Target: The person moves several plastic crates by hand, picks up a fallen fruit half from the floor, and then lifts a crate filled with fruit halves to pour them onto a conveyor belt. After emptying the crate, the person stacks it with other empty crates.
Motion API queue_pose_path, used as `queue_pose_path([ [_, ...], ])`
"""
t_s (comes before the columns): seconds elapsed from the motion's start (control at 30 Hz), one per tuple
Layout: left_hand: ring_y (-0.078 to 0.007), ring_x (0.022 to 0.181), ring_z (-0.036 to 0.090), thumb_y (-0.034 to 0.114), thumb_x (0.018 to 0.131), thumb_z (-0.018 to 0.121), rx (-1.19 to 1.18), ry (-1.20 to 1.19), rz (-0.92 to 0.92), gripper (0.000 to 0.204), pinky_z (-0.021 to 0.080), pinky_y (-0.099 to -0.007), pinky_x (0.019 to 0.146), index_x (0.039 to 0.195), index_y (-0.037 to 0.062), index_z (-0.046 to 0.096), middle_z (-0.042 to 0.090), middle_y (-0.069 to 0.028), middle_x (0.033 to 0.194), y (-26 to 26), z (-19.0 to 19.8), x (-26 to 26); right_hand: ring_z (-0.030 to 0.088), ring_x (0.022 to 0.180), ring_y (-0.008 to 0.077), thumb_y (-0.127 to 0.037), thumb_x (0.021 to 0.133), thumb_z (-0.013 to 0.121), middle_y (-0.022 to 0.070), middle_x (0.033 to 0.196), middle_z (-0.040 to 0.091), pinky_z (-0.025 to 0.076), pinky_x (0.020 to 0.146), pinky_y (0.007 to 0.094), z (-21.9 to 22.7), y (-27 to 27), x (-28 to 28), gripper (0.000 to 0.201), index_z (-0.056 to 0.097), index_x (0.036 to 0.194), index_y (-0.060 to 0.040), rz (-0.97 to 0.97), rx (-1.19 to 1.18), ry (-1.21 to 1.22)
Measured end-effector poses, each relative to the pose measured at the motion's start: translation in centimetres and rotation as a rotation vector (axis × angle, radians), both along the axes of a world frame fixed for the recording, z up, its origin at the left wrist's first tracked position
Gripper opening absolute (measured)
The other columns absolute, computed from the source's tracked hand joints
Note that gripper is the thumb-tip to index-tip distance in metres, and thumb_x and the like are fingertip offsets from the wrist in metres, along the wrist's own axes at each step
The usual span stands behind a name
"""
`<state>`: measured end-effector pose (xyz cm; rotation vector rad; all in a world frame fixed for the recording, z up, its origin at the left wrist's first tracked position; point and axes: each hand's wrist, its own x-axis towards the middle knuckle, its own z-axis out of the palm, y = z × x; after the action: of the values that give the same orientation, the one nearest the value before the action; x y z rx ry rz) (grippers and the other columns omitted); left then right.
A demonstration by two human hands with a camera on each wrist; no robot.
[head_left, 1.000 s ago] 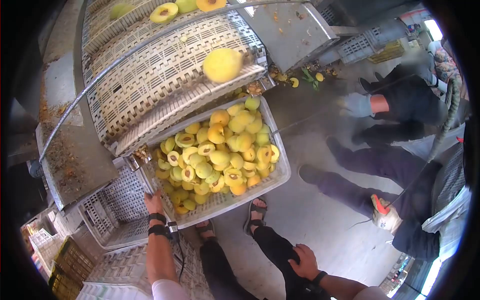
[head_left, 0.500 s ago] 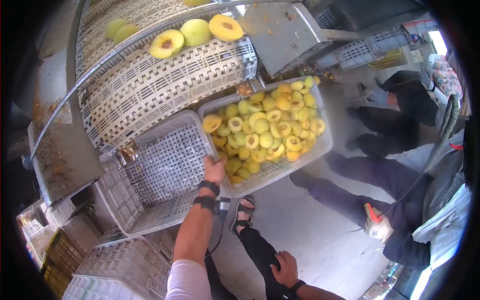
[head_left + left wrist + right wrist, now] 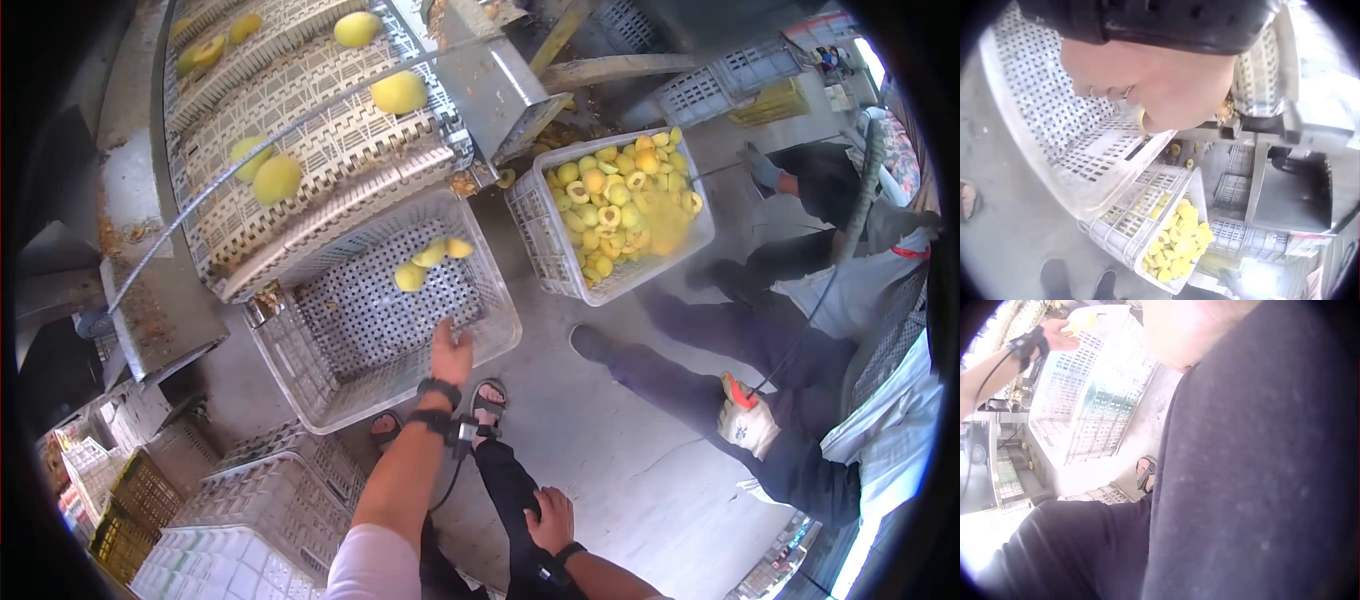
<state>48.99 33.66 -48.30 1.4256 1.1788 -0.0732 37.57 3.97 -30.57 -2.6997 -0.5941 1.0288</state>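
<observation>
My left hand (image 3: 452,355) is over the near right part of a white plastic crate (image 3: 508,345), its fingers loosely extended with nothing in them. The right wrist view also shows that hand (image 3: 1060,336) with fingers straight. The crate stands below the lip of a slatted conveyor belt (image 3: 330,150). Three yellow peaches (image 3: 408,277) are in or just above it, slightly blurred. On my thigh rests my right hand (image 3: 552,520), holding nothing. To the right, a second white crate (image 3: 548,240) is heaped with halved yellow peaches (image 3: 615,200).
More peaches (image 3: 398,92) ride on the belt. Stacked white crates (image 3: 240,520) stand at lower left. At right, another person's gloved hand (image 3: 750,425) holds a red-orange handle with a thin line. A metal chute (image 3: 490,85) adjoins the belt.
The full crate has slid right, away from the belt. The other crate has shifted right beneath the belt's lip, and peaches have dropped toward it. My left hand has left the crate rims.
</observation>
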Motion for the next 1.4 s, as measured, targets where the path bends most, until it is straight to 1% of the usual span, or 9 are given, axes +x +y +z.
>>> queue_pose_path([
  [0.2,-0.0242,0.114,0.047,0.01,0.085,0.055,-0.241,-0.144,0.354,0.042,0.035,-0.0314,0.096,0.122,-0.004,0.044,0.05,-0.0154,0.123,2.7,22.4,-12.4,0.047,0.107,0.0306,-0.021,0.072,0.065,0.0125,0.11,0.053,0.038,0.089,0.0426,2.4,1.4,2.7,0.039,0.054,0.105,-0.005,0.094,0.067,0.035],
  [0.4,-0.0346,0.131,0.023,0.01,0.074,0.062,1.105,0.675,-0.08,0.067,0.021,-0.0462,0.105,0.133,-0.0006,0.032,0.031,-0.0198,0.138,7.3,48.7,-26.5,0.052,0.098,0.0336,-0.023,0.076,0.063,0.0155,0.102,0.058,0.042,0.084,0.0425,4.2,3.8,5.4,0.032,0.058,0.102,-0.0045,-0.077,0.118,0.106],
  [0.5,-0.0363,0.131,0.021,0.02,0.077,0.061,1.273,1.13,0.034,0.073,0.021,-0.0453,0.106,0.136,-0.0007,0.024,0.025,-0.0213,0.14,6.9,52.5,-35.4,0.053,0.098,0.0359,-0.025,0.079,0.061,0.0174,0.103,0.058,0.043,0.085,0.0418,6.3,6.0,7.3,0.032,0.058,0.102,-0.0027,-0.124,0.142,0.128],
  [0.6,-0.034,0.121,0.038,0.029,0.09,0.046,0.47,0.718,0.64,0.055,0.028,-0.0378,0.101,0.13,-0.0066,0.033,0.037,-0.0243,0.131,2.4,47.6,-45.1,0.052,0.102,0.0354,-0.027,0.08,0.059,0.0177,0.107,0.057,0.042,0.088,0.0418,6.0,6.6,9.3,0.034,0.058,0.104,-0.0026,-0.133,0.104,0.101],
  [0.7,-0.0266,0.096,0.05,0.037,0.094,0.037,0.463,0.447,0.792,0.052,0.041,-0.0349,0.084,0.118,-0.0088,0.045,0.054,-0.0213,0.105,1.4,48.3,-42.1,0.051,0.104,0.0352,-0.029,0.081,0.058,0.0191,0.11,0.056,0.041,0.088,0.0411,8.5,8.1,10.0,0.036,0.058,0.105,-0.002,-0.168,0.035,0.093],
  [0.83,-0.0071,0.042,0.041,0.025,0.09,0.05,0.177,0.414,0.597,0.024,0.034,-0.0231,0.038,0.093,0.0018,0.049,0.043,0.0012,0.054,3.6,48.3,-40.2,0.053,0.103,0.0353,-0.03,0.082,0.057,0.0195,0.108,0.058,0.043,0.087,0.0404,9.7,11.2,9.5,0.037,0.058,0.105,-0.0019,-0.199,0.085,0.118],
  [0.93,-0.0076,0.036,0.04,0.015,0.086,0.055,0.19,0.591,0.427,0.013,0.031,-0.0241,0.032,0.088,0.0018,0.054,0.045,0.0009,0.051,5.3,49.2,-41.3,0.056,0.098,0.0352,-0.031,0.082,0.057,0.0185,0.103,0.061,0.044,0.084,0.0396,10.5,13.6,7.6,0.035,0.059,0.104,-0.0029,-0.233,0.202,0.208],
  [1.23,-0.0078,0.033,0.035,0.024,0.084,0.06,0.288,0.263,0.693,0.024,0.03,-0.0232,0.027,0.075,0.0069,0.045,0.034,0.003,0.048,16.6,75.1,-38.8,0.062,0.083,0.0218,-0.024,0.083,0.058,0.014,0.086,0.065,0.047,0.076,0.0314,12.0,17.2,4.9,0.028,0.062,0.097,-0.0003,-0.241,0.53,0.256],
  [1.4,-0.0046,0.035,0.033,0.029,0.089,0.054,0.353,-0.056,0.79,0.024,0.028,-0.021,0.028,0.077,0.0103,0.045,0.034,0.0048,0.053,18.0,78.7,-40.9,0.062,0.085,0.0236,-0.026,0.082,0.059,0.0152,0.088,0.065,0.047,0.078,0.0329,13.1,13.5,5.9,0.031,0.062,0.098,0.0002,-0.324,0.394,0.205],
])
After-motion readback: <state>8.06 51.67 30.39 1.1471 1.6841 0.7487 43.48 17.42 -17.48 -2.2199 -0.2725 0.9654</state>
